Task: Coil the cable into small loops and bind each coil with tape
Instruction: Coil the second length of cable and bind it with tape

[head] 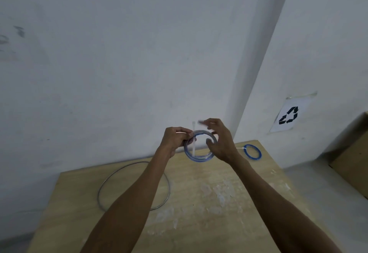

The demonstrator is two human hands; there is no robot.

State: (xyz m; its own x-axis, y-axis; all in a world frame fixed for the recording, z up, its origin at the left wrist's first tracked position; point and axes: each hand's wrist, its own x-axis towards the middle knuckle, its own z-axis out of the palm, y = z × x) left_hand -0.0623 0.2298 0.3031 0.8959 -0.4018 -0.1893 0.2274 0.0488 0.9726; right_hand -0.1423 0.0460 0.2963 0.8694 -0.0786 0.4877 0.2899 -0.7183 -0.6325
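left hand (175, 139) gripping cable coil (199, 158), table (229, 203)

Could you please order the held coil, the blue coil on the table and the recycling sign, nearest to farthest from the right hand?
1. Held coil, at the right hand.
2. Blue coil, on the table's far right corner.
3. Recycling sign, on the right wall.

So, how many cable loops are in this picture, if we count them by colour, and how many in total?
Blue: 2, the held coil gripped by the left hand, and the table coil lying at the far right of the table
Grey: 1, the grey loop, lying flat on the table's left part
Total: 3
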